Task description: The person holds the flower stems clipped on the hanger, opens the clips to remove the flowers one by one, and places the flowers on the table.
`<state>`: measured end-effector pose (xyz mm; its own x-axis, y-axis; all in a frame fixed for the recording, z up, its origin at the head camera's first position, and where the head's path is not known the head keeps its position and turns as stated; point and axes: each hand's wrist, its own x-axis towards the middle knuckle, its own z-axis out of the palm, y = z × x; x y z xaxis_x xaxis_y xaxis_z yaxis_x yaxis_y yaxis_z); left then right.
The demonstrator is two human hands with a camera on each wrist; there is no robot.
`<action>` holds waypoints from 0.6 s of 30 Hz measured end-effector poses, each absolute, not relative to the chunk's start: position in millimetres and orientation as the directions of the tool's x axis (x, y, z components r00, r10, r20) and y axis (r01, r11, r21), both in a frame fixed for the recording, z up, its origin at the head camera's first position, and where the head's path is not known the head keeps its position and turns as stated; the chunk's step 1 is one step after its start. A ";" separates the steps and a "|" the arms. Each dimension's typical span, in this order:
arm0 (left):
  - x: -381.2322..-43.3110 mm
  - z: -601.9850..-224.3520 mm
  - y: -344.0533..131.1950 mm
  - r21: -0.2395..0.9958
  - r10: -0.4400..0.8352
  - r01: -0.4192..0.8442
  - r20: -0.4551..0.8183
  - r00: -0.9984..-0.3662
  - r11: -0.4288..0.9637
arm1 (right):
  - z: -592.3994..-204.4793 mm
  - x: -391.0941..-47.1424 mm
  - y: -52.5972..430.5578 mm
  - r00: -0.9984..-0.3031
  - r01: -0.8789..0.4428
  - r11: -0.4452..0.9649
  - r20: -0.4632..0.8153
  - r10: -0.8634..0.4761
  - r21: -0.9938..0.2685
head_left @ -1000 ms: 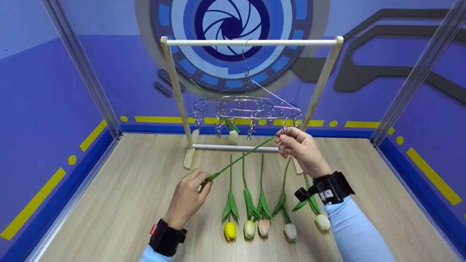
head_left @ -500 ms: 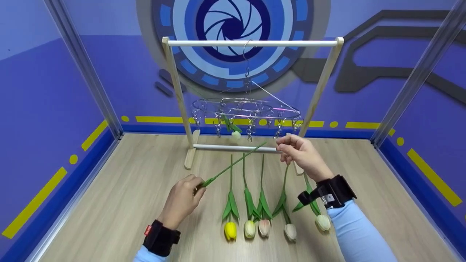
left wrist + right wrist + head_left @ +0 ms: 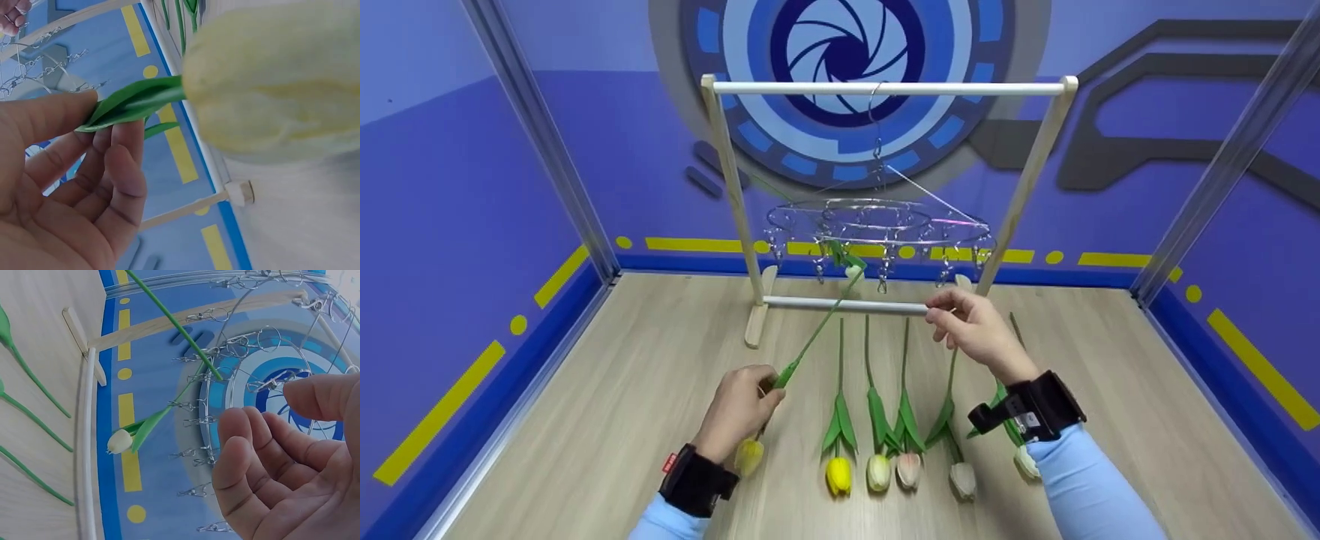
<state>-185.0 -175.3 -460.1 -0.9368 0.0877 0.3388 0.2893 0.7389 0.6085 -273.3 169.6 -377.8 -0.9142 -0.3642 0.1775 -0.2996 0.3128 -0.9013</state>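
My left hand (image 3: 741, 407) pinches an artificial tulip by its green leaves, just above the pale yellow bloom (image 3: 749, 456). The tulip's stem (image 3: 819, 326) slants up and away over the table. In the left wrist view the bloom (image 3: 270, 90) looms large and blurred beside the thumb and fingers. My right hand (image 3: 979, 330) hovers with loosely curled fingers and nothing between them, apart from the stem tip. Beyond both hands a round metal clip hanger (image 3: 885, 241) hangs with several clips. One white tulip (image 3: 121, 441) dangles head down from it.
The hanger hooks onto a white bar (image 3: 960, 89) of a wooden rack (image 3: 1039, 172). Several tulips lie in a row on the table, among them a yellow tulip (image 3: 838, 476), a pinkish tulip (image 3: 909, 471) and a whitish tulip (image 3: 962, 480). Blue walls enclose the table.
The stem tip has come away from my right hand and swung left. The held bloom now shows below my left hand. My right hand has dropped slightly.
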 end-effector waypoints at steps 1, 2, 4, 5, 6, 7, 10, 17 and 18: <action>-186.1 -460.7 -175.4 0.626 0.083 0.278 0.322 -0.943 0.729 | -378.9 -272.2 168.2 -0.913 -0.309 0.322 0.185 -0.364 -0.895; -186.9 -461.0 -175.4 0.642 0.079 0.268 0.307 -0.948 0.718 | -380.2 -271.0 166.9 -0.911 -0.320 0.327 0.194 -0.363 -0.889; -188.7 -461.7 -175.2 0.675 0.067 0.240 0.272 -0.960 0.698 | -383.5 -268.9 164.0 -0.909 -0.339 0.335 0.214 -0.358 -0.879; -189.7 -462.2 -175.2 0.690 0.062 0.229 0.258 -0.964 0.686 | -385.4 -268.1 162.5 -0.908 -0.347 0.340 0.223 -0.354 -0.874; -190.7 -462.8 -175.3 0.706 0.057 0.218 0.244 -0.968 0.674 | -387.2 -267.2 161.0 -0.907 -0.357 0.344 0.235 -0.349 -0.868; -191.9 -463.7 -175.6 0.718 0.052 0.206 0.230 -0.972 0.665 | -389.4 -266.5 159.4 -0.907 -0.364 0.347 0.244 -0.344 -0.864; -194.9 -467.3 -176.2 0.747 0.039 0.177 0.199 -0.979 0.641 | -396.4 -263.7 155.1 -0.906 -0.378 0.363 0.261 -0.332 -0.851; -198.2 -476.8 -174.6 0.794 0.003 0.122 0.150 -0.989 0.595 | -412.7 -255.8 147.1 -0.895 -0.426 0.384 0.318 -0.314 -0.819; -198.5 -477.9 -173.9 0.805 -0.003 0.111 0.138 -0.990 0.583 | -415.1 -254.5 146.6 -0.892 -0.434 0.388 0.328 -0.312 -0.813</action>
